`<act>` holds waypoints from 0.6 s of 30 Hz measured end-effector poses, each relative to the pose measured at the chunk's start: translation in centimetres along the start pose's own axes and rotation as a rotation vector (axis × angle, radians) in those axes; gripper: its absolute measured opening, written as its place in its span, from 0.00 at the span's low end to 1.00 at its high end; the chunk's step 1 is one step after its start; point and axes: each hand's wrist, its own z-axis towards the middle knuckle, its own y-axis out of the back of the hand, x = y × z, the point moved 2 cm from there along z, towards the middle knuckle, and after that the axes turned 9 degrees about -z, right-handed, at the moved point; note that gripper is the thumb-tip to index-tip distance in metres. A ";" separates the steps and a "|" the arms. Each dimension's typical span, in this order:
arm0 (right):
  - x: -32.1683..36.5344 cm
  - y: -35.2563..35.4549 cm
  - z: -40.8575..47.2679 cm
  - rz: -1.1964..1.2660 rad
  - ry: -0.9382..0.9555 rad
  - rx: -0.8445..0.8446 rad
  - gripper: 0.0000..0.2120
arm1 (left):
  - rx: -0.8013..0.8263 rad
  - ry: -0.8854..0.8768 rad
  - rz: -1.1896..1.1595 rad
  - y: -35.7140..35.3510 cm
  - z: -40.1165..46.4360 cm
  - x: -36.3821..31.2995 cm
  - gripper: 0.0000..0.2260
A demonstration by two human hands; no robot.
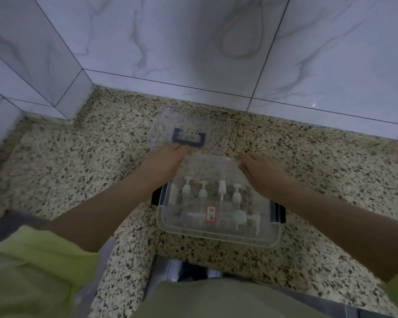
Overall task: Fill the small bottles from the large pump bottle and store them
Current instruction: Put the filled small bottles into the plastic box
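A clear plastic storage box (pixel 218 235) with dark side clips stands on the speckled counter. Inside it, several small white pump bottles (pixel 202 191) stand in a row. A large clear pump bottle (pixel 225 218) with a red-edged label lies on its side in front of them. The clear lid (pixel 193 121) with a grey-blue handle (pixel 189 140) lies just behind the box. My left hand (pixel 168 162) reaches over the box's far left corner, fingers on the lid's near edge under the handle. My right hand (pixel 260 172) has its fingers curled on the box's far right corner.
The granite counter (pixel 78 157) ends at a white marble-tiled wall (pixel 193 53) behind, with a tiled corner (pixel 44 88) jutting out at the left. The counter's front edge is close to my body, with a metal fitting (pixel 184 269) below it.
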 end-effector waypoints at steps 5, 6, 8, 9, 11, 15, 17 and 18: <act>2.3 0.6 2.9 0.022 0.012 0.038 0.17 | -0.025 0.067 -0.008 1.7 -1.0 2.5 0.17; 2.7 0.8 3.8 0.047 0.020 0.075 0.17 | -0.029 0.076 -0.002 2.2 -1.2 3.2 0.17; 3.2 1.5 5.0 0.165 0.014 0.174 0.19 | -0.002 0.115 -0.014 3.1 -1.0 4.4 0.16; 3.3 2.0 5.6 0.254 -0.014 0.215 0.21 | 0.010 0.144 -0.059 3.6 -0.9 4.8 0.15; 2.8 2.5 7.3 0.454 -0.166 0.248 0.24 | -0.018 0.202 -0.217 4.7 -0.3 6.0 0.14; 0.4 1.2 11.1 0.763 -0.520 0.272 0.18 | -0.136 0.514 -0.475 5.4 1.5 9.6 0.15; -0.2 0.1 12.4 0.875 -0.643 0.334 0.17 | -0.096 0.678 -0.564 5.0 2.3 11.6 0.19; -0.2 -0.3 12.8 0.951 -0.710 0.357 0.18 | -0.072 0.739 -0.638 4.6 2.6 12.3 0.21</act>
